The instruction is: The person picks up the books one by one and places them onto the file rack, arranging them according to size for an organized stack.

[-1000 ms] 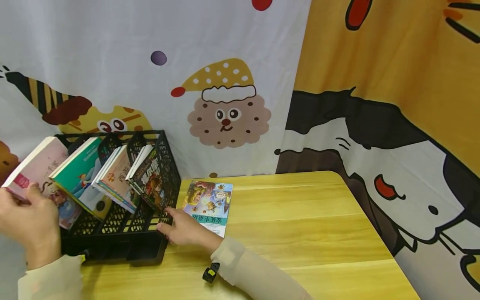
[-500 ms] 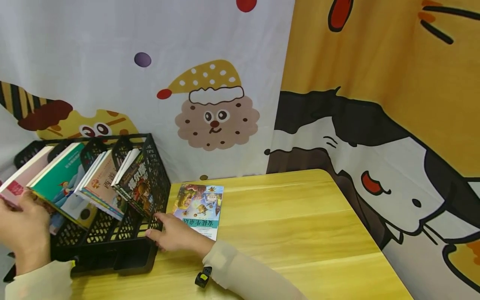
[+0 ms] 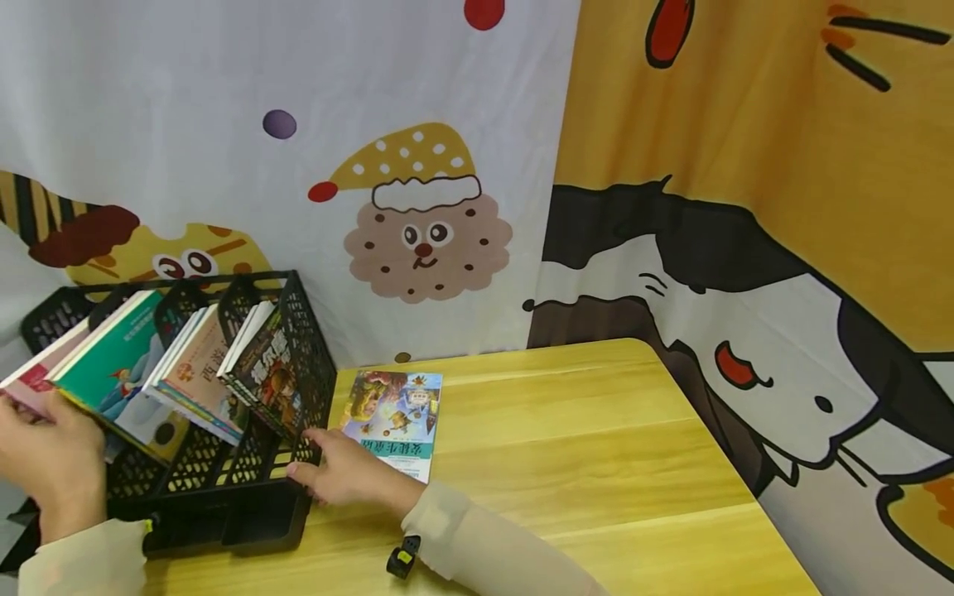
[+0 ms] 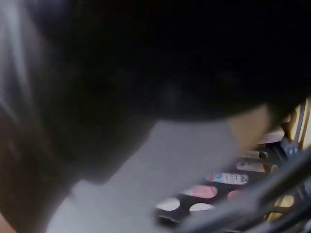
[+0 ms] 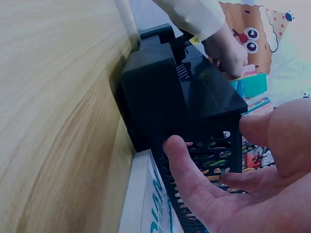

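Observation:
My left hand (image 3: 55,468) grips the lower end of a thick pink book (image 3: 40,368), which leans in the leftmost slot of a black file rack (image 3: 316,339). A green book (image 3: 122,364) beside it covers much of its cover. In the right wrist view the left hand (image 5: 229,56) appears beyond the rack. My right hand (image 3: 350,468) holds the rack's front right corner. Close up, its fingertips (image 5: 176,143) touch the perforated side wall. The left wrist view is mostly dark and blurred, so the left fingers are hard to make out there.
Tan-covered books (image 3: 201,364) and dark-covered books (image 3: 261,372) lean in the rack's other slots. A colourful paperback (image 3: 395,414) lies flat on the wooden table (image 3: 566,447), right of the rack. A cartoon-printed curtain (image 3: 417,74) hangs behind the table.
The pink book has sunk lower and is now more hidden behind the green one; the left hand still grips it. The head view has swung right. My right hand stays at the rack corner.

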Demonstrator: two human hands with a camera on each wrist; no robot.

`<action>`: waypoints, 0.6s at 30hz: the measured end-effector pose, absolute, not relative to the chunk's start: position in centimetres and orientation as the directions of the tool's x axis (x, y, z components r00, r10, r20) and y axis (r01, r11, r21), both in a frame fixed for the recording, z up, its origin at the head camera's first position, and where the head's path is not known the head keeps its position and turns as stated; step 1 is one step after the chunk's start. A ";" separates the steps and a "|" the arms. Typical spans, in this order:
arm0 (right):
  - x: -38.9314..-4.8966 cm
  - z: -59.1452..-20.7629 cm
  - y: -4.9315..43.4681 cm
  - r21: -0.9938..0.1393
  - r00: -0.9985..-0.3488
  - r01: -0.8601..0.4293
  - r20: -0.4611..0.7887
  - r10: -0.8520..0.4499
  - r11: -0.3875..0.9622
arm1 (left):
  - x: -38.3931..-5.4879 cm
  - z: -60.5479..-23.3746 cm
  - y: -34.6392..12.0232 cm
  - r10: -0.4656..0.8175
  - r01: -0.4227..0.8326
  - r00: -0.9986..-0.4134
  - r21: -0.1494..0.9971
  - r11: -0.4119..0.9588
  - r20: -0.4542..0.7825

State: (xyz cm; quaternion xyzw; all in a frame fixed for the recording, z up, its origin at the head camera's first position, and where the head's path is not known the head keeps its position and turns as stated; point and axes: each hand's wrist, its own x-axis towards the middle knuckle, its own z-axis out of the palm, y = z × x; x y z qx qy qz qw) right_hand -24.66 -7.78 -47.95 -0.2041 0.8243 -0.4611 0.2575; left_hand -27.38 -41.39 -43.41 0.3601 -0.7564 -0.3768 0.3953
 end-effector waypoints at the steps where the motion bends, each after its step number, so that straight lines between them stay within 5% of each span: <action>1: -24.6 -48.0 -7.7 -0.867 -0.782 -0.093 -0.240 -0.575 0.489 | -27.4 -43.6 -41.5 -0.850 -0.256 -0.427 0.861 0.439 0.307; 18: -24.6 -48.0 -7.6 -0.874 -0.781 -0.084 -0.241 -0.576 0.479 | -26.8 -42.8 -41.7 -0.913 -0.257 -0.389 0.936 0.239 0.127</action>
